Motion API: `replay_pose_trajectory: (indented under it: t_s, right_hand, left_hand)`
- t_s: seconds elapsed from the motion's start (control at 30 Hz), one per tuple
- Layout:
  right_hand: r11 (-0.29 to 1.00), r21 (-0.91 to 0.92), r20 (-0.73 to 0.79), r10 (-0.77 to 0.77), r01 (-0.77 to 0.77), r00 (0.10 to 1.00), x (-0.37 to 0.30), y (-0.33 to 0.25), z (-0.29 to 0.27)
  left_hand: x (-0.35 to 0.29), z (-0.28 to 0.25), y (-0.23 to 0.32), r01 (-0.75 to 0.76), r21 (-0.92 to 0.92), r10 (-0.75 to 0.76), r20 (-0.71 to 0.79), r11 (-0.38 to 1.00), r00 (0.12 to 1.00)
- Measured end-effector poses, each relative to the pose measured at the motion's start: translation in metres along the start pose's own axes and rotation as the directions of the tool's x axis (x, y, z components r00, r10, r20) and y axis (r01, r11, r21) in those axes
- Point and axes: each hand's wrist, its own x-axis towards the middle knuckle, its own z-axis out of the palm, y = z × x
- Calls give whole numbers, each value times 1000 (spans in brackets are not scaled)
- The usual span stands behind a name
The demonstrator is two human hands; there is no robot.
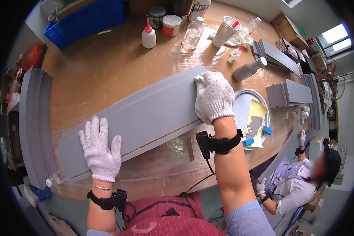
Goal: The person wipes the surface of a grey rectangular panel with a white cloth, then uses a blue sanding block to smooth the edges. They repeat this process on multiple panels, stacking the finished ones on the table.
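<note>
A long grey panel [145, 114] lies slantwise on the table in front of me. A brown, rough strip runs along its near edge, and a second grey edge shows along its far side. My left hand [101, 151], in a white knit glove, rests flat on the panel's left end with the fingers spread. At the right end my right hand [215, 96], gloved too, is closed with its fingers curled down by the panel's edge. Whatever it grips is hidden under the fingers. A thin flat metal strip [190, 149] lies on the table below the panel.
Right of my right hand, a round white lid [242, 103] carries a yellow sheet [255, 124] smeared with grey paste. Bottles and tubs, including a red-tipped glue bottle [148, 37], stand at the back. Grey panels [37, 122] are stacked at left. A co-worker [299, 181] stands at right.
</note>
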Motion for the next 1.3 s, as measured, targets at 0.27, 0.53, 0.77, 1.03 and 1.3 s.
replay_pose_trajectory:
  t_s: [0.27, 0.53, 0.77, 1.03, 1.3]
  right_hand:
    - [965, 259, 387, -57, -49, 920, -131, 49, -59]
    - [685, 725, -4, 99, -66, 995, -36, -7, -42]
    - [859, 161, 180, -509, 485, 842, -100, -150, 25]
    - [993, -23, 46, -113, 114, 993, -47, -70, 13]
    - [935, 217, 301, -336, 279, 892, -119, -249, 38]
  left_hand:
    - [-4, -2, 0, 38, -9, -38, 3, 999, 999]
    - [-2, -5, -2, 48, -5, -48, 7, 999, 999]
    - [-7, -4, -16, 24, -55, -23, 9, 998, 1000]
    - [-123, -26, -164, 546, -397, -597, -6, 738, 802]
    - [-141, -14, -181, 563, -820, -678, 355, 105, 644]
